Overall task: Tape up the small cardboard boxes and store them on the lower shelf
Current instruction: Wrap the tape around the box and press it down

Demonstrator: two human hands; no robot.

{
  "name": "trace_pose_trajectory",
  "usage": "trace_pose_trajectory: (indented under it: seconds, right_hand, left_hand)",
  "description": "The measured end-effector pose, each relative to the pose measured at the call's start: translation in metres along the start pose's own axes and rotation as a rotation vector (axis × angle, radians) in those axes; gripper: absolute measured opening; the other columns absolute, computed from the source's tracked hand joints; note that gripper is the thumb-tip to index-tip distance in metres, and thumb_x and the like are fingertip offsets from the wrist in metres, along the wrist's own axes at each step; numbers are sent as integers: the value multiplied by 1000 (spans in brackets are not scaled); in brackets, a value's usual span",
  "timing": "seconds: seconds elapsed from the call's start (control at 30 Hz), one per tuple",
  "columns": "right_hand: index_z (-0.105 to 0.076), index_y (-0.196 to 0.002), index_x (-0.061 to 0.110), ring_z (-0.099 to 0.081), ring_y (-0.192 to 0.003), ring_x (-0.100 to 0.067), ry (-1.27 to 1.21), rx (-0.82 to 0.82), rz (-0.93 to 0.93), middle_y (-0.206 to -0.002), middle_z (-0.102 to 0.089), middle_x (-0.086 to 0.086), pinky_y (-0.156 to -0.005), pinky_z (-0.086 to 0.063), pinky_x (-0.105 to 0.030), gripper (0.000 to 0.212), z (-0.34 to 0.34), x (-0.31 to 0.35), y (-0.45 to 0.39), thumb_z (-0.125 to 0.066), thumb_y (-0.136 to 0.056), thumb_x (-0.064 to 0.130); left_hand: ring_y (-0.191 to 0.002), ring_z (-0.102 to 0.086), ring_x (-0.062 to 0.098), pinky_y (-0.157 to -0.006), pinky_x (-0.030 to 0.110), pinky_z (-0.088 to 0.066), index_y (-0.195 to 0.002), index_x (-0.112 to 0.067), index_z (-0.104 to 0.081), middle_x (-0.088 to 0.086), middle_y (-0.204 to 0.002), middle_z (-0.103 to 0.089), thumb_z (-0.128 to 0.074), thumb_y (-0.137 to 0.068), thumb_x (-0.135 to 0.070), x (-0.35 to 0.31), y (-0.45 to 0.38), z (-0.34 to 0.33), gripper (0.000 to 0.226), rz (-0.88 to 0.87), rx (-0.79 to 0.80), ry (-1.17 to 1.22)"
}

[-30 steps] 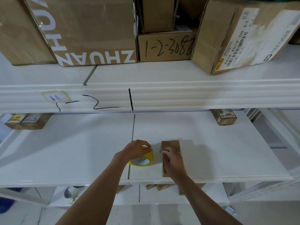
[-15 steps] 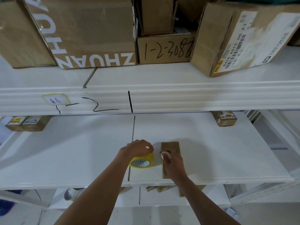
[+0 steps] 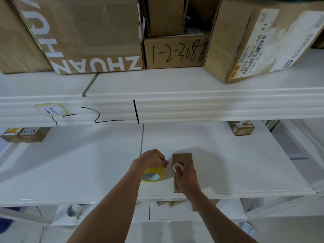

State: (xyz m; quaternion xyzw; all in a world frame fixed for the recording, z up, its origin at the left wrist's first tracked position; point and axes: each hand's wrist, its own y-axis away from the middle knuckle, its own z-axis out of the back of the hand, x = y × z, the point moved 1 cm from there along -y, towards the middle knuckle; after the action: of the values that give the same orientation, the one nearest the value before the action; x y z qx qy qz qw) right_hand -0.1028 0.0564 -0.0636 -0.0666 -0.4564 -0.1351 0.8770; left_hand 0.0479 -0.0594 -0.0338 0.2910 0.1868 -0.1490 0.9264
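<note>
A small flat cardboard box (image 3: 182,157) lies lengthwise near the front of the white middle shelf (image 3: 228,163). My right hand (image 3: 184,174) rests on top of it, thumb pressed at its left edge. Just left of the box stands a yellow tape roll (image 3: 153,176). My left hand (image 3: 150,159) sits over the roll, fingertips pinched together at the roll's right side, close to the box; a clear strip of tape seems to run from there to the box.
Small labelled boxes sit at the shelf's back left (image 3: 22,135) and back right (image 3: 242,128). Large cartons (image 3: 91,32) fill the upper shelf. More cardboard pieces (image 3: 171,202) show on the shelf below the front edge.
My left hand has lifted slightly off the roll and its fingertips have drawn rightward toward the box. My right hand stays on the box.
</note>
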Motion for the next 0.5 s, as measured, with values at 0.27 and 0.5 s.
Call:
trace_pose_trajectory:
  seconds: [0.27,0.5]
  right_hand:
    - [-68,-101,5,-60,-78,-17,24,5,53,-93,-69,-8,-70,-46,-22,15,-1,-1,0,-57,-101,16]
    - [-68,-99,10,-61,-80,-16,51,38,72,-90,-68,-4,-70,-47,-23,13,-5,-3,-2,-58,-101,19]
  left_hand:
    - [-91,-61,14,-71,27,-42,-95,-40,-77,-14,-96,-68,-72,-79,-62,-1,1,-3,28,5,-87,-42]
    - [-95,-64,16,-76,29,-47,-96,-39,-78,-11,-103,-71,-72,-80,-59,1,-1,-6,26,-1,-91,-41]
